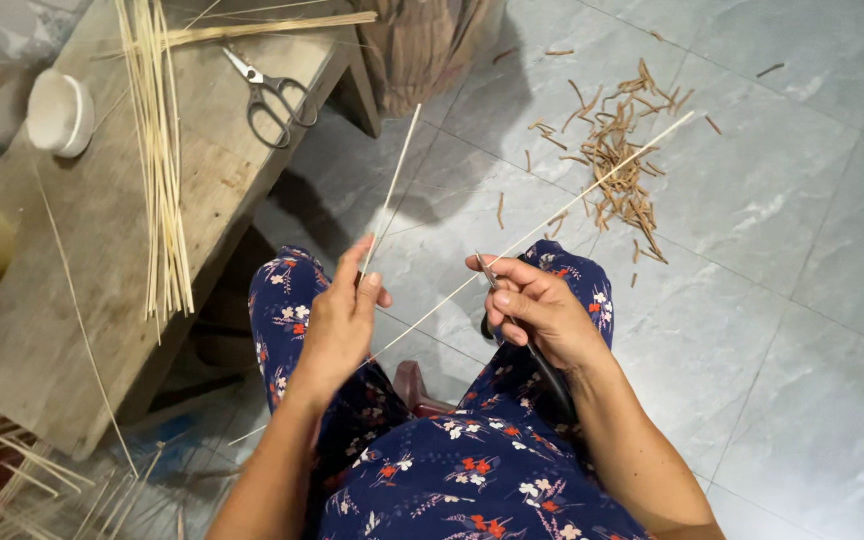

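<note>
The person sits above a grey tiled floor [772, 300], knees in dark blue flowered cloth, working thin pale bamboo strips. The left hand [337, 325] has its fingers [364, 290] pinched closed on a short strip [394, 185] that rises toward the far side, its lower end hidden in the grip. The right hand [537, 305] is closed around a small knife [487, 272], whose dark handle runs back under the wrist, and the blade meets a long strip [552, 220] that slants from between the knees out toward the scatter of brown shavings [622, 165] on the floor. These strips look very light, springy along their length and easy to snap or split if bent sharply; their edges may be sharp, so a pinch near the worked end, close to the blade, seems the steadiest hold. On the wooden tabletop [52, 300] at left, a bundle of strips [162, 170] lies lengthwise near its right edge, scissors [272, 95] sit by the far right corner, and a white cup [60, 112] stands at the left edge.
</note>
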